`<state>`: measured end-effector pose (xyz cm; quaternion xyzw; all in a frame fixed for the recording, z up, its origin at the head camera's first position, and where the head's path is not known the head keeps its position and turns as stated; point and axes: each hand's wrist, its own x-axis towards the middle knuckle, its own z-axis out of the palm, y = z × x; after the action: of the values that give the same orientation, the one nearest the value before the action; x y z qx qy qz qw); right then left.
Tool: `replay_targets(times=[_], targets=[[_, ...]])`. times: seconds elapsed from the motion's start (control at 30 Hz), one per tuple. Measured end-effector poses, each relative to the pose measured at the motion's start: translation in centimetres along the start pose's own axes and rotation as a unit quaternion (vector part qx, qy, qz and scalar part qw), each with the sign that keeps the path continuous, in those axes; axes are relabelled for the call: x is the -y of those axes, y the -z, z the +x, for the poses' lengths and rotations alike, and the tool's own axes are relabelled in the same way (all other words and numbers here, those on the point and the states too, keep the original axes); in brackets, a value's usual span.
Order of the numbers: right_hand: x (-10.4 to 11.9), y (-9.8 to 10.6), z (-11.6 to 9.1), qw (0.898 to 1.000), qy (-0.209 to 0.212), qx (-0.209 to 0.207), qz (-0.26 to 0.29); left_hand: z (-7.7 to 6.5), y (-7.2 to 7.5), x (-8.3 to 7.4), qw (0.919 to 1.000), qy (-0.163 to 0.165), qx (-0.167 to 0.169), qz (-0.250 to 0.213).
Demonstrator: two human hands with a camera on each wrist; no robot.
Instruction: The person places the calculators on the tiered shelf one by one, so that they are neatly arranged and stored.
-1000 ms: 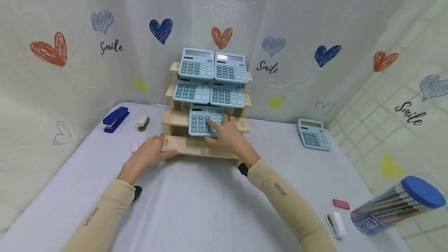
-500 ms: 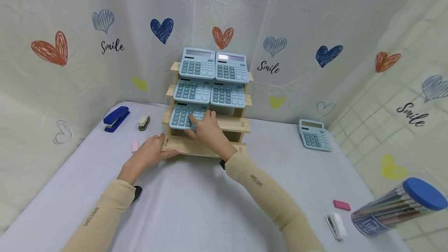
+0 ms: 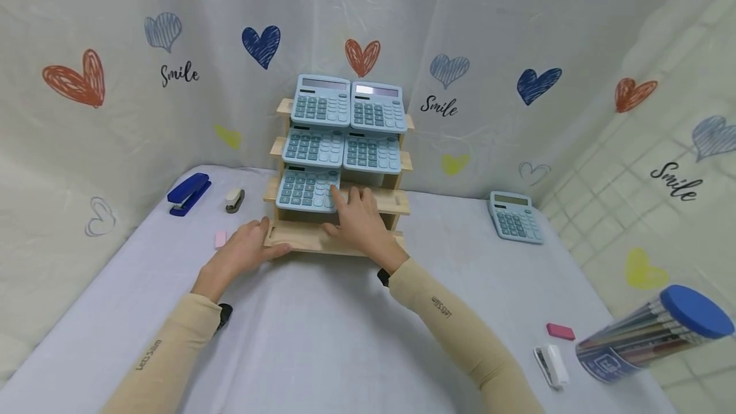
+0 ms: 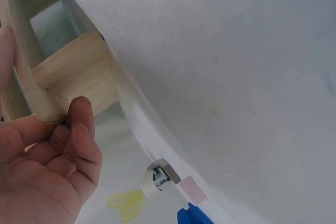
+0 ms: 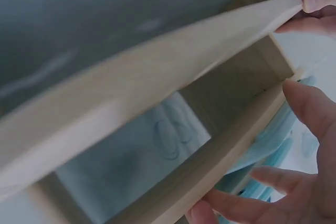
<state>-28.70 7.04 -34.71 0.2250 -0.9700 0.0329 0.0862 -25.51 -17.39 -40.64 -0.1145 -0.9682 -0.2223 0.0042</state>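
Observation:
A stepped wooden rack stands at the back of the table, bearing light-blue calculators. My left hand grips the left end of its lowest shelf, and the left wrist view shows the fingers curled at the wood's corner. On the third shelf down, at the left, lies one calculator. Beside it my right hand has its fingers spread over that shelf; in the right wrist view they are apart around the shelf edge. Two calculators fill the top shelf, among them the right-hand calculator, and two fill the second.
Left of the rack lie a blue stapler, a small white stapler and a pink eraser. At the right are another calculator, a red eraser, a white stapler and a pencil tub.
My right hand has slid the third-shelf calculator to the left end of that shelf. It has since let go and drawn back slightly to the right. The left hand has stayed put.

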Motion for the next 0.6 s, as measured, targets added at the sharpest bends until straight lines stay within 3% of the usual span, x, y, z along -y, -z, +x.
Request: replay_targets(times=[0.2, 0.3, 0.47, 0.6], targets=[[-5.0, -0.2, -2.6, 0.999, -0.019, -0.018, 0.046, 0.1, 0.0, 0.0, 0.9999, 0.009, 0.009, 0.000], [-8.4, 0.1, -3.9, 0.996, -0.045, -0.002, 0.080, 0.1, -0.1, 0.2, 1.0000, 0.006, 0.007, 0.001], [-16.0, 0.6, -5.1, 0.985, -0.107, 0.017, 0.135, 0.1, -0.2, 0.3, 1.0000, 0.003, 0.002, 0.007], [-22.5, 0.1, -5.3, 0.981, -0.154, 0.027, 0.117, 0.2, -0.1, 0.3, 1.0000, 0.006, 0.001, 0.008]])
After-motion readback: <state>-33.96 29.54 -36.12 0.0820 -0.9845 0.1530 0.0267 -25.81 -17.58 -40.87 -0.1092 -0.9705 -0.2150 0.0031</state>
